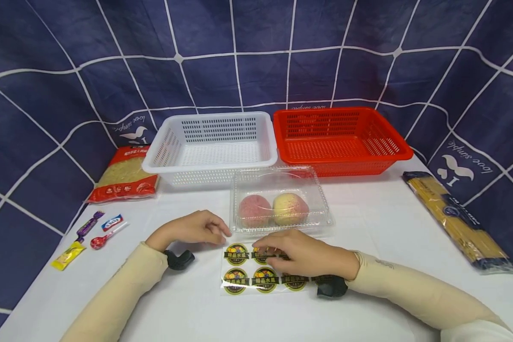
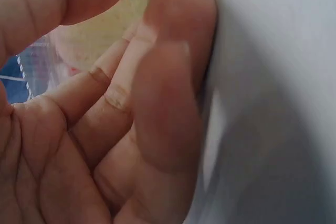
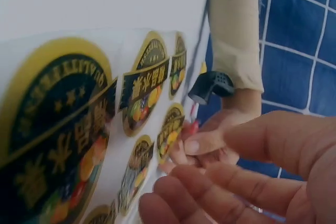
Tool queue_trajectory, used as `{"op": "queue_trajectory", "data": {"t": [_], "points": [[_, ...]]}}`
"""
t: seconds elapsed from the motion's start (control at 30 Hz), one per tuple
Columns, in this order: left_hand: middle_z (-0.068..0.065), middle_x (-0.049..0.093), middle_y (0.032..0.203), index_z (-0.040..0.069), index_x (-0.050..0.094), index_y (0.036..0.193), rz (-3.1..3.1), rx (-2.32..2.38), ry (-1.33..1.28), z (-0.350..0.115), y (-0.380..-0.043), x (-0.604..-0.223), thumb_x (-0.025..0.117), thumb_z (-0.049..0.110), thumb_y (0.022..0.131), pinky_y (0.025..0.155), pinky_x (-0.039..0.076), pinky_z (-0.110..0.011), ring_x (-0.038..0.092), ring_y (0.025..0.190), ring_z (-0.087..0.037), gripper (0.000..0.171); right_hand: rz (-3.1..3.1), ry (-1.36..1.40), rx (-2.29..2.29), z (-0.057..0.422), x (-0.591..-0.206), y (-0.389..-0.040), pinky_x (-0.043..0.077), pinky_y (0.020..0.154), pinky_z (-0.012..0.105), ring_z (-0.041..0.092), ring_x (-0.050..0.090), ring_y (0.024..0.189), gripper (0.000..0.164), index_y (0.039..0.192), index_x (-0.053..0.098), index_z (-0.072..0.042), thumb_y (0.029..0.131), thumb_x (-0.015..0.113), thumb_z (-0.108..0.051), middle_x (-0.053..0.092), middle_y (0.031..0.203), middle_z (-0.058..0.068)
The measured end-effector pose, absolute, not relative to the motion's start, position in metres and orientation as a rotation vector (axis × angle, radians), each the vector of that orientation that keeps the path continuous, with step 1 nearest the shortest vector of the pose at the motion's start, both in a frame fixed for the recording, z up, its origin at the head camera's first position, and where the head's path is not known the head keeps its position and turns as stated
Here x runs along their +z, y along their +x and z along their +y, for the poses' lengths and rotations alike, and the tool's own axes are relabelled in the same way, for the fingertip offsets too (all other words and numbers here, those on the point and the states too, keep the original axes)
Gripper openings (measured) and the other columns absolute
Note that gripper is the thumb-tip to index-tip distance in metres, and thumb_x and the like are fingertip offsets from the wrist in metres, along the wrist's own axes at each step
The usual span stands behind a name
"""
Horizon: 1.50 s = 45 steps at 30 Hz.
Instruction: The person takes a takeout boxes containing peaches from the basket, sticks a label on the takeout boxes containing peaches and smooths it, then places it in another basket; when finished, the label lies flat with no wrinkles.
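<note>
In the head view a clear sheet of round black-and-gold fruit stickers (image 1: 265,280) lies flat on the white table. My right hand (image 1: 301,251) hovers over or rests lightly on the sheet, fingers loosely bent and holding nothing; contact is hard to tell. Part of the sticker rows is hidden beneath it. Just left of the sheet is my left hand (image 1: 194,227), its relaxed fingers down near the tabletop with nothing in them. Behind both hands stands a lidded clear plastic box (image 1: 320,209) containing a reddish peach (image 1: 255,211) and a yellower peach (image 1: 289,209).
A white basket (image 1: 209,168) and a red basket (image 1: 342,168) stand at the back. To the left lie a red-and-clear food packet (image 1: 126,173), several wrapped sweets and a red lollipop (image 1: 98,242). A pack of dry noodles (image 1: 457,221) lies at the right.
</note>
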<state>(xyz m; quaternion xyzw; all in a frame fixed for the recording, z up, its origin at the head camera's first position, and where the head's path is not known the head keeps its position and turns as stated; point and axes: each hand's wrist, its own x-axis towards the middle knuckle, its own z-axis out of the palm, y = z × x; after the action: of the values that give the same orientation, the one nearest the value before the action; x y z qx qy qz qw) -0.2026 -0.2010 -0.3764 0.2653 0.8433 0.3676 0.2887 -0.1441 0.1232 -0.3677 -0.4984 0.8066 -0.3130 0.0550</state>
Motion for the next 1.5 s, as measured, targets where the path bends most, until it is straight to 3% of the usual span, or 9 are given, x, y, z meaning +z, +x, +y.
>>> {"op": "queue_trajectory", "data": {"t": [0.2, 0.4, 0.53, 0.63, 0.77, 1.0, 1.17, 1.3, 1.5], "points": [[0.001, 0.075, 0.082, -0.007, 0.073, 0.119, 2.046, 1.079, 0.677, -0.194, -0.202, -0.383, 0.072, 0.008, 0.097, 0.064, 0.054, -0.022, 0.063, 0.072, -0.01, 0.027, 2.494, -1.488, -0.707, 0.105, -0.37, -0.145, 0.055, 0.086, 0.022, 0.005, 0.061, 0.09, 0.04, 0.138, 0.069, 0.002, 0.099, 0.071, -0.004, 0.074, 0.112, 0.003], [-0.001, 0.076, 0.1, -0.019, 0.062, 0.131, 1.809, 1.181, 0.675, -0.192, -0.201, -0.389, 0.069, -0.005, 0.096, 0.075, 0.058, -0.022, 0.071, 0.084, -0.009, 0.038, 2.438, -1.514, -0.812, 0.098, -0.404, -0.158, 0.049, 0.074, 0.017, -0.002, 0.052, 0.078, 0.052, 0.148, 0.064, -0.004, 0.096, 0.071, -0.007, 0.062, 0.095, -0.01], [-0.002, 0.077, 0.108, -0.021, 0.06, 0.133, 1.793, 1.181, 0.695, -0.192, -0.201, -0.391, 0.074, -0.007, 0.093, 0.082, 0.058, -0.021, 0.072, 0.089, -0.006, 0.045, 2.335, -1.507, -0.944, 0.097, -0.432, -0.171, 0.048, 0.067, 0.014, -0.008, 0.052, 0.072, 0.061, 0.158, 0.055, -0.011, 0.1, 0.07, -0.01, 0.062, 0.092, -0.016], [-0.001, 0.076, 0.111, -0.021, 0.06, 0.132, 1.803, 1.176, 0.688, -0.191, -0.201, -0.39, 0.077, -0.005, 0.092, 0.085, 0.058, -0.021, 0.072, 0.093, -0.007, 0.046, 2.251, -1.495, -1.046, 0.097, -0.43, -0.171, 0.048, 0.062, 0.016, -0.006, 0.052, 0.068, 0.06, 0.16, 0.052, -0.009, 0.102, 0.068, -0.008, 0.062, 0.086, -0.014], [-0.002, 0.077, 0.112, -0.021, 0.061, 0.132, 1.787, 1.193, 0.669, -0.191, -0.201, -0.391, 0.077, -0.005, 0.092, 0.088, 0.058, -0.022, 0.072, 0.097, -0.009, 0.046, 2.211, -1.471, -1.124, 0.095, -0.417, -0.166, 0.044, 0.058, 0.016, -0.006, 0.046, 0.065, 0.054, 0.154, 0.057, -0.004, 0.1, 0.065, -0.005, 0.057, 0.081, -0.011], [-0.004, 0.079, 0.109, -0.02, 0.062, 0.13, 1.775, 1.216, 0.683, -0.19, -0.202, -0.395, 0.076, -0.007, 0.089, 0.089, 0.058, -0.022, 0.073, 0.096, -0.009, 0.045, 2.139, -1.286, -1.242, 0.092, -0.411, -0.162, 0.05, 0.067, 0.018, -0.005, 0.052, 0.073, 0.04, 0.14, 0.066, 0.0, 0.101, 0.068, 0.002, 0.071, 0.092, -0.003], [-0.001, 0.077, 0.102, -0.019, 0.063, 0.129, 1.777, 1.23, 0.678, -0.188, -0.201, -0.396, 0.075, -0.008, 0.088, 0.085, 0.057, -0.02, 0.071, 0.09, -0.006, 0.044, 2.082, -1.213, -1.344, 0.09, -0.414, -0.162, 0.05, 0.067, 0.019, -0.003, 0.054, 0.073, 0.023, 0.123, 0.071, 0.001, 0.101, 0.066, 0.003, 0.073, 0.091, 0.002], [0.0, 0.075, 0.099, -0.018, 0.063, 0.127, 1.775, 1.25, 0.674, -0.187, -0.2, -0.395, 0.075, -0.008, 0.087, 0.083, 0.057, -0.018, 0.07, 0.087, -0.006, 0.044, 2.061, -1.161, -1.378, 0.09, -0.414, -0.16, 0.045, 0.064, 0.018, -0.002, 0.051, 0.069, 0.01, 0.106, 0.073, -0.001, 0.1, 0.067, 0.003, 0.069, 0.086, -0.003], [0.0, 0.075, 0.099, -0.018, 0.062, 0.128, 1.796, 1.244, 0.676, -0.186, -0.199, -0.395, 0.076, -0.007, 0.086, 0.082, 0.057, -0.019, 0.07, 0.084, -0.006, 0.045, 2.034, -1.198, -1.377, 0.091, -0.409, -0.155, 0.039, 0.061, 0.016, -0.003, 0.045, 0.066, 0.007, 0.101, 0.073, -0.003, 0.099, 0.07, 0.002, 0.053, 0.075, -0.014]]}}
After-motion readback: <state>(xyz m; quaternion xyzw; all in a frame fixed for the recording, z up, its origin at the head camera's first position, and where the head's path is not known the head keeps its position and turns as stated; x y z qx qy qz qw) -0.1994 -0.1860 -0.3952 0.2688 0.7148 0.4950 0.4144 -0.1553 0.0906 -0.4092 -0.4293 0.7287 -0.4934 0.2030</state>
